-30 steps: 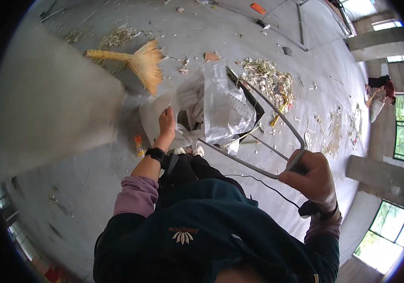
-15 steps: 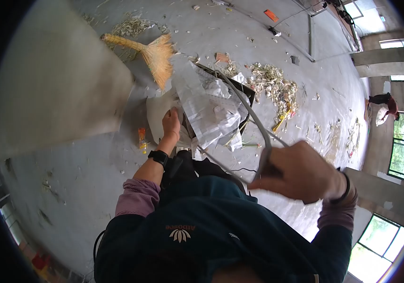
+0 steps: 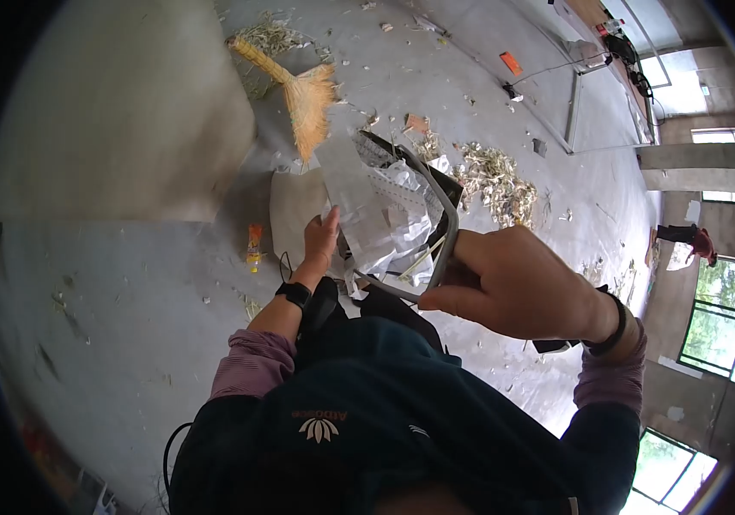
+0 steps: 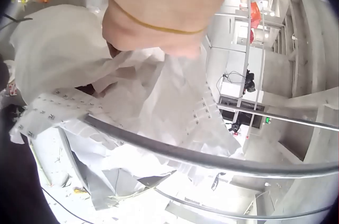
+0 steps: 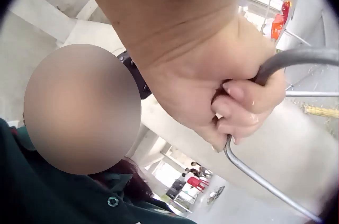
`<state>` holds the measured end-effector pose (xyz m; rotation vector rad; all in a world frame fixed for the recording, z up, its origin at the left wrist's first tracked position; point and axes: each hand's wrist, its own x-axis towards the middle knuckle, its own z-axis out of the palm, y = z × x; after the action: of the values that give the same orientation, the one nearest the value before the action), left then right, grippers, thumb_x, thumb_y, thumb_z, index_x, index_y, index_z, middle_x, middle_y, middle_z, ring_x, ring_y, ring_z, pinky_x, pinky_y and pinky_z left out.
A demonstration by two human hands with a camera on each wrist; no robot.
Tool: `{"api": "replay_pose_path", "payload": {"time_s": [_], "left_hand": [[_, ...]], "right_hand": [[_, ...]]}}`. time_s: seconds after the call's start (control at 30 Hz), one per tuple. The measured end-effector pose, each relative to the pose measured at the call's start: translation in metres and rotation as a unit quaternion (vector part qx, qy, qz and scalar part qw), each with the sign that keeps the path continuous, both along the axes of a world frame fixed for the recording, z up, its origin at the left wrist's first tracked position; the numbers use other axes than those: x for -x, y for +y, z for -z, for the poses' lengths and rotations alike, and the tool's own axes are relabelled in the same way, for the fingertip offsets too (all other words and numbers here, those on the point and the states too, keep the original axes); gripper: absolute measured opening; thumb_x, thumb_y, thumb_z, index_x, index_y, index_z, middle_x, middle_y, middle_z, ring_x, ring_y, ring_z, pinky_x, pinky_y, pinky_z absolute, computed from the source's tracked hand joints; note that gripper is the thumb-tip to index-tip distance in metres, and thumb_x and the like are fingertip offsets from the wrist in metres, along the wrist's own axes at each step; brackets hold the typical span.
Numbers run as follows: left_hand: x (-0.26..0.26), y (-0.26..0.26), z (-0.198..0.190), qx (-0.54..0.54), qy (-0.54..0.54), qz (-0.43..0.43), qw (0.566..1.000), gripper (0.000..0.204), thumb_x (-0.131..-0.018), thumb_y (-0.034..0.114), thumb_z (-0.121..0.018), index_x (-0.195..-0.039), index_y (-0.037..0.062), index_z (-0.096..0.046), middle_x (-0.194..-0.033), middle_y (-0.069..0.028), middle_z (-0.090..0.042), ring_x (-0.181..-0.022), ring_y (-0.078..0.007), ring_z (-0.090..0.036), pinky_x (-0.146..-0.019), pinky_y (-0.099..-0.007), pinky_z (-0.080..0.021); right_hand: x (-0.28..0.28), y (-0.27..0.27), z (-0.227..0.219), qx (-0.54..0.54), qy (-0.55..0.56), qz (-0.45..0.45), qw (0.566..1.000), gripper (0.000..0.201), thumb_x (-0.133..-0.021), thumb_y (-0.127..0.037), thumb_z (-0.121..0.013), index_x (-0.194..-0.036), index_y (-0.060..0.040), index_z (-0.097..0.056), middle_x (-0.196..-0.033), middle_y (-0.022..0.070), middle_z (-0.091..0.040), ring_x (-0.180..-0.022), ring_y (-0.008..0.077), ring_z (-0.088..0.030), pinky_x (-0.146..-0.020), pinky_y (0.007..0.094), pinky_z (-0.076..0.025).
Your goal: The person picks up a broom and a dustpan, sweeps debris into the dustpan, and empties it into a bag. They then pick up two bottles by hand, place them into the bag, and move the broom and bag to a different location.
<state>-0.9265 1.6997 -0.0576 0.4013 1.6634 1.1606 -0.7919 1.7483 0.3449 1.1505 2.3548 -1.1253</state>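
My right hand (image 3: 513,287) grips the bent grey tube handle (image 3: 451,225) of a dark dustpan; in the right wrist view its fingers (image 5: 249,99) curl round the tube. White crumpled paper and plastic (image 3: 397,206) cover most of the pan, whose dark edge (image 3: 446,184) shows behind them. My left hand (image 3: 321,245) holds the rim of a white sack (image 3: 288,206) beside the pan. In the left wrist view that hand (image 4: 153,28) is over the white sheets (image 4: 175,97), its fingertips hidden, and the tube crosses below.
A straw broom (image 3: 306,107) lies on the floor beyond the sack. Dry plant scraps (image 3: 501,184) are heaped past the dustpan. An orange-yellow wrapper (image 3: 254,247) lies left of the sack. A large pale panel (image 3: 118,120) fills the upper left. Another person (image 3: 701,243) bends far right.
My right hand has swung leftward and closer to the sack, bringing the handle with it and tipping the dustpan toward the sack. The left hand stays at the sack's rim.
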Motion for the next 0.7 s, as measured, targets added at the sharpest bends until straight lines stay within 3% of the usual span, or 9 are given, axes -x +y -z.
{"api": "replay_pose_path", "payload": {"time_s": [0.13,0.2,0.27,0.37,0.47,0.5,0.6,0.67,0.7], "left_hand": [[0.002,0.013,-0.003,0.019,-0.1,0.095,0.99,0.056,-0.069,0.042,-0.068,-0.098,-0.0051,-0.057,-0.092,-0.0164,-0.062,-0.082,-0.021,-0.06,-0.071,-0.0304,-0.046],[0.001,0.016,-0.045,-0.005,0.046,0.214,0.976,0.06,-0.063,0.036,-0.073,-0.101,-0.0067,-0.055,-0.096,-0.018,-0.061,-0.087,-0.0232,-0.06,-0.075,-0.0304,-0.046],[-0.005,0.018,-0.04,0.037,0.106,0.286,0.952,0.061,-0.059,0.029,-0.074,-0.105,-0.0045,-0.054,-0.096,-0.017,-0.061,-0.088,-0.0233,-0.06,-0.078,-0.031,-0.047],[-0.005,0.017,-0.033,-0.211,-0.009,0.34,0.916,0.059,-0.059,0.026,-0.072,-0.108,-0.0007,-0.053,-0.098,-0.0166,-0.061,-0.088,-0.0248,-0.06,-0.078,-0.0321,-0.046],[-0.013,0.019,0.004,0.133,0.278,0.388,0.869,0.056,-0.061,0.025,-0.067,-0.11,-0.0003,-0.052,-0.095,-0.0193,-0.062,-0.086,-0.0295,-0.06,-0.077,-0.0339,-0.046],[-0.012,0.018,0.021,0.137,0.275,0.386,0.87,0.056,-0.061,0.025,-0.067,-0.11,-0.0003,-0.052,-0.095,-0.0193,-0.062,-0.086,-0.0295,-0.06,-0.077,-0.0339,-0.046],[0.005,0.01,0.051,0.088,0.264,0.294,0.914,0.049,-0.063,0.025,-0.064,-0.104,0.0002,-0.056,-0.09,-0.0194,-0.062,-0.084,-0.0321,-0.06,-0.074,-0.0346,-0.046],[0.021,0.005,0.023,0.047,0.231,0.007,0.972,0.039,-0.066,0.024,-0.062,-0.097,0.0005,-0.059,-0.085,-0.0194,-0.063,-0.081,-0.0324,-0.06,-0.072,-0.0348,-0.046],[0.028,0.003,0.011,0.051,0.233,0.004,0.971,0.039,-0.066,0.024,-0.062,-0.097,0.0005,-0.059,-0.085,-0.0194,-0.063,-0.081,-0.0324,-0.06,-0.072,-0.0348,-0.046]], "right_hand": [[0.009,0.011,-0.016,0.026,0.059,-0.042,0.997,0.03,-0.078,-0.026,-0.059,-0.078,0.0023,-0.051,-0.059,0.0178,-0.054,-0.058,0.0361,-0.055,-0.053,0.0386,-0.043],[0.009,0.015,-0.011,0.045,0.163,-0.007,0.986,0.019,-0.078,-0.013,-0.062,-0.088,0.0007,-0.054,-0.058,0.0063,-0.049,-0.05,0.0147,-0.046,-0.05,0.0276,-0.038],[0.018,0.021,-0.004,0.013,0.228,-0.033,0.973,0.02,-0.078,-0.011,-0.059,-0.093,0.0014,-0.054,-0.062,0.0062,-0.05,-0.053,0.0113,-0.045,-0.05,0.0266,-0.037],[0.02,0.029,-0.008,0.064,0.224,-0.034,0.972,0.02,-0.081,-0.011,-0.057,-0.097,0.0021,-0.056,-0.065,0.0074,-0.053,-0.055,0.0101,-0.046,-0.051,0.0262,-0.038],[0.002,0.041,-0.006,0.058,0.214,0.024,0.975,0.019,-0.083,-0.01,-0.055,-0.097,0.0024,-0.058,-0.065,0.0054,-0.053,-0.056,0.0088,-0.047,-0.051,0.025,-0.039],[-0.003,0.045,-0.005,0.058,0.212,0.059,0.974,0.016,-0.084,-0.014,-0.052,-0.084,-0.0005,-0.059,-0.065,0.0137,-0.056,-0.055,0.0228,-0.053,-0.054,0.0321,-0.042],[-0.019,0.057,-0.001,0.053,0.175,0.073,0.98,0.016,-0.085,-0.015,-0.052,-0.084,0.0002,-0.058,-0.064,0.0127,-0.056,-0.055,0.0207,-0.053,-0.053,0.031,-0.041],[-0.024,0.058,0.005,0.063,0.169,0.068,0.981,0.015,-0.084,-0.014,-0.052,-0.084,0.0007,-0.058,-0.064,0.0132,-0.056,-0.055,0.0216,-0.054,-0.053,0.0312,-0.041],[-0.024,0.058,0.01,0.069,0.182,0.049,0.98,0.015,-0.084,-0.014,-0.052,-0.085,0.0009,-0.057,-0.063,0.0135,-0.055,-0.055,0.0225,-0.054,-0.053,0.0317,-0.041]]}}
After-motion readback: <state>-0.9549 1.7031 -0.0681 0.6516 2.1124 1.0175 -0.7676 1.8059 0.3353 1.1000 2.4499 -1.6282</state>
